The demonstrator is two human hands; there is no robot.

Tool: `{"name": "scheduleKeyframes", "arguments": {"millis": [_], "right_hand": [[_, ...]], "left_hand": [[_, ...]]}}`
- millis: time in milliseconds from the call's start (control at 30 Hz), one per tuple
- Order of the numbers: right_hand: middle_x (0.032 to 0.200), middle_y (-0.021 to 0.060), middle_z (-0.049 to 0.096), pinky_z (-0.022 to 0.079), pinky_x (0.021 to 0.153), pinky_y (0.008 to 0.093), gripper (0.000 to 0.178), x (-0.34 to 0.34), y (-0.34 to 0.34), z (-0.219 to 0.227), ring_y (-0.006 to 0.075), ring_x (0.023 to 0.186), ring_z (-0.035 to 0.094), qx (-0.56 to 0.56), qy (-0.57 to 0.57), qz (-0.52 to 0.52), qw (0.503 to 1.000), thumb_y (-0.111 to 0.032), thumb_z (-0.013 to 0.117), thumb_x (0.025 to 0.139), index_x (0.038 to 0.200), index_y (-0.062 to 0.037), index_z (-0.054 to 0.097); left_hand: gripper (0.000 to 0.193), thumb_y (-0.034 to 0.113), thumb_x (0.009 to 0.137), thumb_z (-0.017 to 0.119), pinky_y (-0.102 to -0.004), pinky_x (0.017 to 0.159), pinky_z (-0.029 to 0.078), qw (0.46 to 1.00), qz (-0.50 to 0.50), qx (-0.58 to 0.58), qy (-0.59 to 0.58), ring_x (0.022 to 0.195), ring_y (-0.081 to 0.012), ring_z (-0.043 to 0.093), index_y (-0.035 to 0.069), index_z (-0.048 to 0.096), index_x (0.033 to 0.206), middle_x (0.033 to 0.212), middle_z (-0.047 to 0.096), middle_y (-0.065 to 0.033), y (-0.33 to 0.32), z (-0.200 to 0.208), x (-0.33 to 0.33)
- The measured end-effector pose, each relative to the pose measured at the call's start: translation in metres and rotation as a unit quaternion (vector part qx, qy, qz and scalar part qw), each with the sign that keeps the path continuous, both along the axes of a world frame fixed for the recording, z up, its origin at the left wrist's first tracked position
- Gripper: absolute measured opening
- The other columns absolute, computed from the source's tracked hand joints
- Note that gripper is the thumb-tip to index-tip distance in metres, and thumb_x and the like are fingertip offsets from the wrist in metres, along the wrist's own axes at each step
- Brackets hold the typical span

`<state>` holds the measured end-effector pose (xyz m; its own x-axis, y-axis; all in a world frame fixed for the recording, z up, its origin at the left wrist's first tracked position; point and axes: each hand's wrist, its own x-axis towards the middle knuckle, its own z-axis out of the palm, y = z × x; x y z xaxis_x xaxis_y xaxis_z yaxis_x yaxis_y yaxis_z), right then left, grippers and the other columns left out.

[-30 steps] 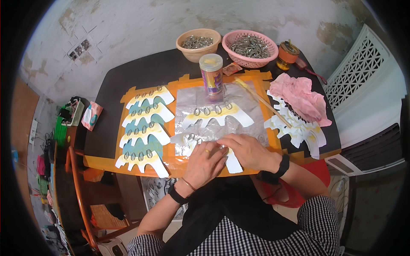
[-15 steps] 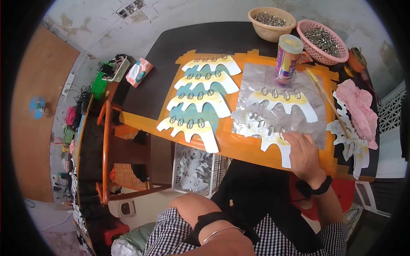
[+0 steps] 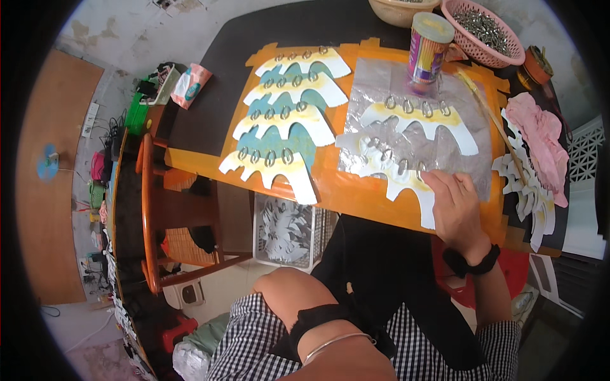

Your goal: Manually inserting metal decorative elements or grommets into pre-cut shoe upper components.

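Note:
With thumb and fingers pinched, my right hand (image 3: 455, 206) is at a silver oval metal clip (image 3: 420, 167) on the right part of a white scalloped piece (image 3: 399, 188). Several like clips sit along this piece's yellow-smeared upper edge. It lies on a crinkled clear sheet (image 3: 473, 166); above it lies another white scalloped piece (image 3: 455, 135) with clips. To the left, several more clipped pieces (image 3: 280, 166) are in a column over a teal patch. My left forearm (image 3: 337, 355), with a bracelet and black band, rests low in front of me; its fingers do not show.
A jar (image 3: 427, 52) of thin sticks stands behind the sheet. Metal clips fill a pink basket (image 3: 508, 57); a beige bowl (image 3: 400, 14) stands beside it. A brush (image 3: 494, 119), pink cloth (image 3: 537, 143) and more white pieces lie right. Below the table edge is a white crate (image 3: 256, 244).
The whole scene sits higher in the picture now, so the view has shifted. My right hand stays at the same clip; its fingers look a little more bent.

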<state>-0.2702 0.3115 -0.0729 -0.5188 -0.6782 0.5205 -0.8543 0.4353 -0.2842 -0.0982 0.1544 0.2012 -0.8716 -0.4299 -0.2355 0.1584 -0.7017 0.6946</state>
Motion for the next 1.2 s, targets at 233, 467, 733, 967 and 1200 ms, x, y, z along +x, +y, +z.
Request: {"name": "scheduleKeyframes", "arguments": {"millis": [233, 467, 733, 967, 1200], "right_hand": [[0.117, 0.0166, 0.065, 0.048, 0.090, 0.0452, 0.053, 0.004, 0.005, -0.001, 0.0309, 0.095, 0.066, 0.005, 0.012, -0.011, 1.000, 0.006, 0.054, 0.078, 0.130, 0.0007, 0.062], [0.118, 0.0162, 0.065, 0.047, 0.089, 0.0453, 0.054, 0.004, 0.005, -0.005, 0.0302, 0.094, 0.066, -0.011, -0.003, -0.001, 1.000, 0.007, 0.055, 0.078, 0.131, 0.0000, 0.061], [0.118, 0.0169, 0.066, 0.050, 0.086, 0.0452, 0.051, -0.003, 0.002, 0.002, 0.0329, 0.100, 0.066, -0.024, 0.003, 0.005, 1.000, 0.010, 0.054, 0.079, 0.129, 0.0027, 0.060], [0.118, 0.0190, 0.065, 0.051, 0.089, 0.0469, 0.054, 0.002, 0.007, -0.002, 0.0369, 0.104, 0.064, -0.053, -0.026, -0.012, 0.998, 0.011, 0.051, 0.078, 0.131, 0.0044, 0.056], [0.118, 0.0195, 0.063, 0.048, 0.094, 0.0470, 0.046, 0.002, 0.003, -0.011, 0.0395, 0.109, 0.061, -0.052, -0.084, -0.004, 0.995, 0.011, 0.053, 0.076, 0.120, -0.0002, 0.054]], "left_hand": [[0.026, -0.009, 0.091, 0.063, -0.0225, 0.075, 0.057, 0.897, -0.075, -0.046, 0.433, 0.091, -0.0127, 0.058, 0.005, 0.056, 0.112, 0.102, 0.046, -0.0040, -0.019, -0.083, -0.005], [0.024, -0.009, 0.092, 0.061, -0.0218, 0.070, 0.056, 0.929, -0.072, -0.033, 0.360, 0.082, -0.0133, 0.058, 0.006, 0.059, 0.111, 0.097, 0.048, -0.0043, -0.008, -0.065, 0.003], [0.026, -0.002, 0.100, 0.048, -0.0245, 0.058, 0.040, 0.937, -0.022, 0.092, 0.337, 0.067, -0.0125, 0.047, 0.010, 0.054, 0.078, 0.079, 0.043, -0.0018, -0.014, -0.058, 0.004], [0.034, 0.005, 0.098, 0.065, -0.0384, 0.092, 0.064, 0.838, -0.157, -0.037, 0.521, 0.099, -0.0225, 0.062, 0.007, 0.053, 0.130, 0.110, 0.049, -0.0071, -0.034, -0.107, -0.005], [0.023, 0.005, 0.089, 0.065, -0.0437, 0.088, 0.049, 0.787, -0.220, -0.532, 0.222, 0.103, -0.0375, 0.060, 0.002, 0.060, 0.111, 0.105, 0.060, -0.0197, -0.039, -0.171, -0.134]]}}
